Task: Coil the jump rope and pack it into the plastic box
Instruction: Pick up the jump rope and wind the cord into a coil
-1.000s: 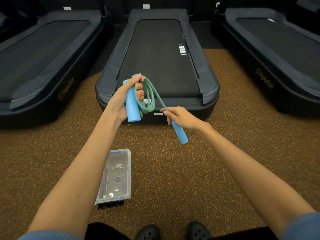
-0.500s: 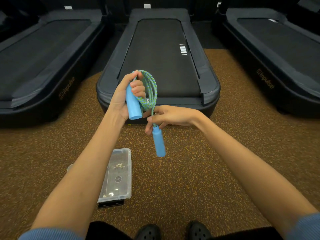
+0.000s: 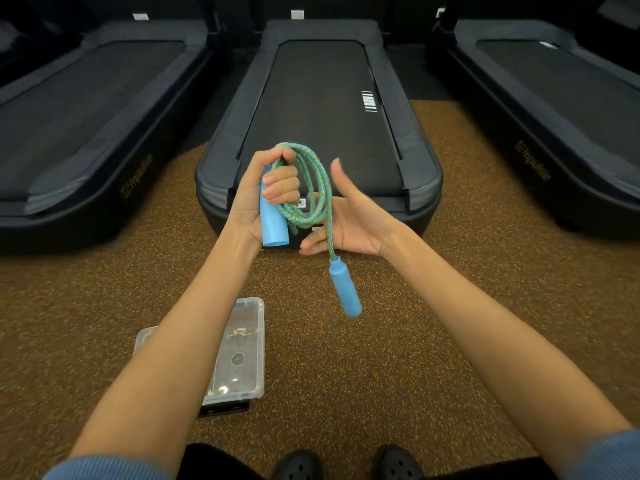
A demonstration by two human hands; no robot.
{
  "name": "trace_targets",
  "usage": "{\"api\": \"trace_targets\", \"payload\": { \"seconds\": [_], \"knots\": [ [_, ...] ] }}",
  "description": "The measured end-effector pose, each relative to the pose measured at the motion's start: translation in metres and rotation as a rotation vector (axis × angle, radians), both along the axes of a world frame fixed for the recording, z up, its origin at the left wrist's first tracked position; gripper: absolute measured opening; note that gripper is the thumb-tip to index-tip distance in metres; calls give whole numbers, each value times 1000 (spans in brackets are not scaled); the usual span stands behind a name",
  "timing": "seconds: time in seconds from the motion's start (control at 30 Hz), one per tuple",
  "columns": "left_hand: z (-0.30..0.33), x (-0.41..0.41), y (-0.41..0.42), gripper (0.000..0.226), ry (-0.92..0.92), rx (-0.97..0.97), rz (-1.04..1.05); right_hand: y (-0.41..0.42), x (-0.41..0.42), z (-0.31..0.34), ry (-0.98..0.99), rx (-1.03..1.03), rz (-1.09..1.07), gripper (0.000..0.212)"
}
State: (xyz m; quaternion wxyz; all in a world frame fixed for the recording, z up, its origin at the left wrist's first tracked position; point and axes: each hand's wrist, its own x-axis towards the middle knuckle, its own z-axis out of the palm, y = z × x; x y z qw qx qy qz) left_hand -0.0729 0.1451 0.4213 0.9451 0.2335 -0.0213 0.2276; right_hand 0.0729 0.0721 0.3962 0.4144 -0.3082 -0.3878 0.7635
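My left hand (image 3: 266, 199) is shut on one blue handle (image 3: 273, 223) of the jump rope together with several loops of its blue-green cord (image 3: 311, 188). The second blue handle (image 3: 346, 289) dangles free on a short length of cord below the coil. My right hand (image 3: 353, 223) is open just right of the coil, fingers spread behind the hanging cord, holding nothing. The clear plastic box (image 3: 242, 351) lies on the floor below my left forearm, which hides part of it.
Three dark treadmills stand ahead, the middle treadmill (image 3: 318, 109) right behind my hands. The floor is brown speckled rubber (image 3: 398, 358). A clear lid (image 3: 145, 337) pokes out left of the box. My black shoes (image 3: 301, 465) show at the bottom edge.
My right hand has let go of the second handle and opened; the handle now swings free, lower and to the right. The left hand keeps its grip on the coil.
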Motion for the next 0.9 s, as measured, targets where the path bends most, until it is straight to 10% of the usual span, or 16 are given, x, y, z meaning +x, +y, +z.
{"api": "trace_targets", "payload": {
  "seconds": [0.9],
  "knots": [
    [-6,-7,5,12,4,-19,20,10,-24,-3,-175,42,-498,23]
  ]
}}
